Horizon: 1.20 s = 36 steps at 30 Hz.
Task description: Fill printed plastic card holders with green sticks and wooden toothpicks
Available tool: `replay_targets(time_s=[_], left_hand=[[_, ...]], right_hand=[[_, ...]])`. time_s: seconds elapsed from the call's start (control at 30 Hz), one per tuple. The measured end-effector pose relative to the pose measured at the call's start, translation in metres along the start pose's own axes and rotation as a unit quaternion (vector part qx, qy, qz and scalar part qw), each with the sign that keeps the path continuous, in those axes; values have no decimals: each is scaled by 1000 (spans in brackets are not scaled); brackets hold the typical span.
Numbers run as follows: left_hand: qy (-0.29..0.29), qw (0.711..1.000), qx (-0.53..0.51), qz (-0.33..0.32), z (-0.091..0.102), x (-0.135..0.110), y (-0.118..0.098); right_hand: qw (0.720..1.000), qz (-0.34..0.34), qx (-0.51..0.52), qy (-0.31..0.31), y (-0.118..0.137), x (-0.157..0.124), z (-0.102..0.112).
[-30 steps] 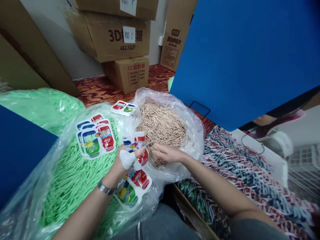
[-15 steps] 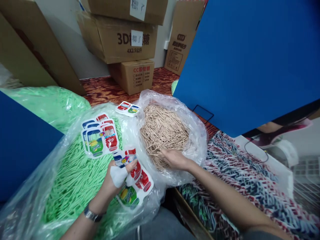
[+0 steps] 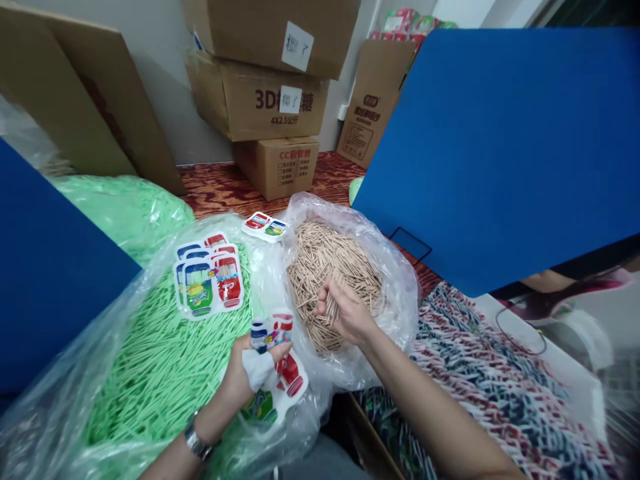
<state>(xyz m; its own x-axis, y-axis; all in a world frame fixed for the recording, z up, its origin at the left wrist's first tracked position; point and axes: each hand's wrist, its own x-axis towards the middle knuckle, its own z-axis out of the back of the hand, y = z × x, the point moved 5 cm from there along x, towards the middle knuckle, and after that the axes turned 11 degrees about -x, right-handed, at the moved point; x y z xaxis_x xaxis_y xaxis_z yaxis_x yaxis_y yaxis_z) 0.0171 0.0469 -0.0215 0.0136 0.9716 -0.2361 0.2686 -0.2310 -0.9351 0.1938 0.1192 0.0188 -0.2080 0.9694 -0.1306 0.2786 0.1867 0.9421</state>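
Observation:
My left hand (image 3: 235,377), a white wrap at its thumb, grips several printed packets (image 3: 290,377) with red and green bottle pictures. They are above the plastic bag of thin green sticks (image 3: 155,360). A stack of similar packets (image 3: 210,287) lies on those sticks, and another packet (image 3: 264,227) rests farther back on the plastic. My right hand (image 3: 350,313) is over the open clear bag (image 3: 397,300) of thin brown sticks (image 3: 330,253). Its fingers are curled around a small bunch of brown sticks; how many is hidden.
Cardboard boxes (image 3: 277,110) are stacked behind the bags. A blue panel (image 3: 500,153) leans at the right, another blue panel (image 3: 55,287) at the left. Many wrapped red, white and blue pieces (image 3: 480,373) lie in a heap at the right. Another person's arm (image 3: 543,281) shows beyond it.
My right hand has risen from the brown sticks and turned, its fingers now curled around a bunch. My left hand still holds the packets, now tilted differently. The head view has shifted slightly.

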Motion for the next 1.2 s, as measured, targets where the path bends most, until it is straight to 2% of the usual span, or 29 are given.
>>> replay_targets(time_s=[0.13, 0.2, 0.3, 0.5, 0.7, 0.77, 0.83, 0.93, 0.97, 1.0, 1.07, 1.1, 1.13, 1.2], left_hand=[[10, 997, 51, -60, -1, -2, 1], [7, 992, 89, -92, -2, -3, -2], [-5, 976, 158, -146, -2, -7, -13], [-7, 958, 200, -206, -5, -12, -29], [-4, 962, 163, -220, 1, -13, -41], [2, 966, 153, -209, 4, -13, -42], [2, 971, 136, -194, 8, -12, -41], [6, 976, 105, -189, 12, -12, -39], [5, 978, 96, -186, 14, -12, -37], [1, 979, 89, -181, 16, -12, -36], [-10, 983, 79, -168, 19, -12, -34], [-16, 983, 79, -166, 21, -12, -34], [-20, 982, 82, -169, 22, -13, -34], [-21, 980, 94, -176, 26, -16, -35]], right_hand=[[989, 147, -9, -22, 35, -9, -38], [979, 200, -30, -8, 42, -15, -55], [967, 245, -73, -2, 42, -18, -72], [933, 295, -203, -32, 30, -20, -82], [904, 261, -330, 70, 16, -27, -80], [893, 271, -353, 68, 20, -27, -75], [857, 303, -408, 87, 24, -27, -75], [758, 369, -507, 181, 25, -31, -86], [739, 380, -524, 188, 25, -31, -88], [736, 384, -530, 174, 27, -30, -88], [751, 371, -532, 128, 29, -25, -87], [751, 366, -534, 126, 29, -24, -88], [743, 368, -541, 141, 29, -23, -92], [706, 382, -568, 182, 27, -22, -101]])
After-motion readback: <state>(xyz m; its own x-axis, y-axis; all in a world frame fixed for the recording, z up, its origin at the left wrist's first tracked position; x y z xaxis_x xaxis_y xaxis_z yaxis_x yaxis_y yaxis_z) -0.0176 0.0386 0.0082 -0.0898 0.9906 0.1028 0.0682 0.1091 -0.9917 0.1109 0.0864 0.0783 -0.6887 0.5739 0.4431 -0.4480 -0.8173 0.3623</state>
